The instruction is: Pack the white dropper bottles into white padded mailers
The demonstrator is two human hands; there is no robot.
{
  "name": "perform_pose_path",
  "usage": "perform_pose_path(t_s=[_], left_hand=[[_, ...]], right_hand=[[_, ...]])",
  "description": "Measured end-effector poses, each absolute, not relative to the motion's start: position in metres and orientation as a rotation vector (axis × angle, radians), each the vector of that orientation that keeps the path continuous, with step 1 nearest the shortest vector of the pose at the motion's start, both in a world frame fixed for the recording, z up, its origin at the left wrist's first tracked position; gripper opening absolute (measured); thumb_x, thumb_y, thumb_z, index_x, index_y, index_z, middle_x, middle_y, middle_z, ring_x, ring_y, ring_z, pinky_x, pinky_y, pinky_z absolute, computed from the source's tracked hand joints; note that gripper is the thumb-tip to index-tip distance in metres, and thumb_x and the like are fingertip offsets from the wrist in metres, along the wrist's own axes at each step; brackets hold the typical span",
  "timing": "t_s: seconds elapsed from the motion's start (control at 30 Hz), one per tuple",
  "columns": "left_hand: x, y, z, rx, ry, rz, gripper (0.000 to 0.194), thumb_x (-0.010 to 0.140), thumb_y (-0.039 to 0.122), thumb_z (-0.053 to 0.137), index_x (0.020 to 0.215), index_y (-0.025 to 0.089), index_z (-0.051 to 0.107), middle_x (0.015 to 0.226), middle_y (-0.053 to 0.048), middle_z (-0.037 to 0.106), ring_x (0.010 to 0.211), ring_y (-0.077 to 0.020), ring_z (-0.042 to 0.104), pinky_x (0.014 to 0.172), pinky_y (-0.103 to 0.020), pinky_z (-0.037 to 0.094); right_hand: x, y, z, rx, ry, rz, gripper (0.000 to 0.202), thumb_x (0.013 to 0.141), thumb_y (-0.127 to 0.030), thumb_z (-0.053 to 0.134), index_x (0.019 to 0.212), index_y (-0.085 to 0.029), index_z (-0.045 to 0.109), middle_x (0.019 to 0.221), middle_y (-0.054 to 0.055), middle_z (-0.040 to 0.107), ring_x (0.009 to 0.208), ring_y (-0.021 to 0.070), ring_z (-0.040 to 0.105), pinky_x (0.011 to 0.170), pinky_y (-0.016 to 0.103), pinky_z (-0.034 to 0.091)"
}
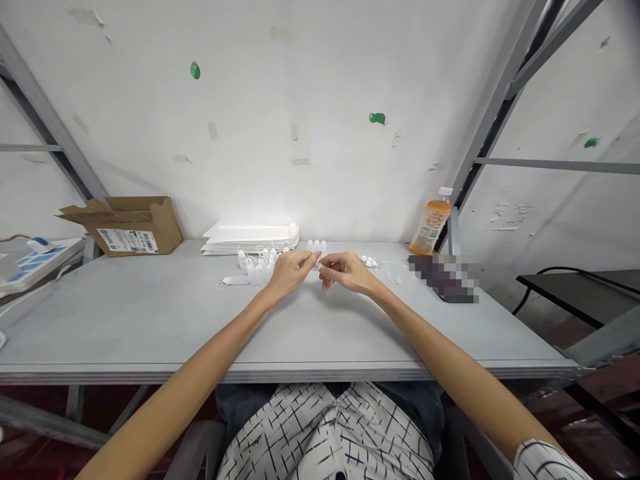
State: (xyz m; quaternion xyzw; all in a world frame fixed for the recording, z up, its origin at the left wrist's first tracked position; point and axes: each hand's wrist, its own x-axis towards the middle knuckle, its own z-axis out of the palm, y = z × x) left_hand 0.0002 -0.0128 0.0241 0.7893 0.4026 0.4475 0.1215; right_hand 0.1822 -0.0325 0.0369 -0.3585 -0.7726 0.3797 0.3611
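My left hand point(290, 273) and my right hand point(347, 272) meet over the middle of the table, fingertips nearly touching. Both are closed in a pinch. A tiny whitish bit shows between the fingertips, too small to name. Just behind them stand several small translucent white plastic bottles point(317, 246). Beside my left hand is a cluster of similar small white bottles point(256, 272), partly hidden by that hand, some with white caps and loops. To the right of my right hand lies a little pile of small white plastic parts point(369, 261).
A stack of white sheets or bags point(250, 239) lies against the wall. An open cardboard box point(133, 227) sits at the back left. At the back right stands a bottle of orange drink point(431, 223), with a blurred dark object point(445, 279) in front. The grey table point(150, 320) ends near my lap.
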Motion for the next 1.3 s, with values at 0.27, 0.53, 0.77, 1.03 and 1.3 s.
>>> perform_pose_path(t_s=[0.27, 0.53, 0.77, 1.03, 1.3], left_hand=[[0.001, -0.012, 0.020, 2.470, 1.196, 1.303, 0.036, 0.098, 0.037, 0.039, 0.067, 0.019, 0.044, 0.069, 0.001, 0.042, 0.064, -0.0131, 0.042, 0.061, -0.026, 0.029], [0.001, -0.012, 0.017, 2.639, 1.267, 1.149, 0.031, 0.102, 0.033, 0.034, 0.083, 0.020, 0.055, 0.081, -0.002, 0.048, 0.071, -0.0153, 0.048, 0.062, -0.025, 0.033], [0.002, -0.012, 0.017, 2.743, 1.293, 1.079, 0.031, 0.103, 0.031, 0.031, 0.088, 0.020, 0.056, 0.086, -0.005, 0.052, 0.075, -0.0168, 0.052, 0.061, -0.026, 0.035], [0.004, -0.015, 0.018, 2.641, 1.230, 1.082, 0.031, 0.103, 0.035, 0.032, 0.100, 0.020, 0.059, 0.097, -0.005, 0.064, 0.079, -0.0172, 0.059, 0.064, -0.027, 0.039], [0.005, -0.016, 0.019, 2.462, 1.138, 1.089, 0.036, 0.099, 0.037, 0.042, 0.119, 0.018, 0.066, 0.080, -0.003, 0.069, 0.072, -0.0170, 0.062, 0.069, -0.028, 0.043]], right_hand=[[0.181, -0.032, 0.040, -0.855, -1.734, 1.235, 0.029, 0.073, -0.041, 0.076, 0.077, -0.016, 0.063, 0.070, 0.001, 0.064, 0.059, 0.0166, 0.069, 0.065, 0.032, 0.056], [0.185, -0.030, 0.041, -0.853, -1.677, 1.303, 0.025, 0.072, -0.033, 0.077, 0.074, -0.017, 0.058, 0.069, -0.001, 0.063, 0.056, 0.0148, 0.067, 0.066, 0.033, 0.057], [0.189, -0.025, 0.039, -0.831, -1.693, 1.340, 0.024, 0.071, -0.031, 0.076, 0.075, -0.017, 0.058, 0.069, -0.002, 0.063, 0.058, 0.0159, 0.068, 0.066, 0.034, 0.058], [0.194, -0.021, 0.044, -0.903, -1.708, 1.235, 0.029, 0.071, -0.038, 0.080, 0.077, -0.015, 0.064, 0.069, 0.001, 0.063, 0.058, 0.0158, 0.067, 0.066, 0.036, 0.059], [0.212, -0.014, 0.053, -0.909, -1.685, 1.127, 0.032, 0.072, -0.040, 0.080, 0.088, -0.015, 0.070, 0.074, 0.003, 0.066, 0.060, 0.0154, 0.067, 0.063, 0.035, 0.060]])
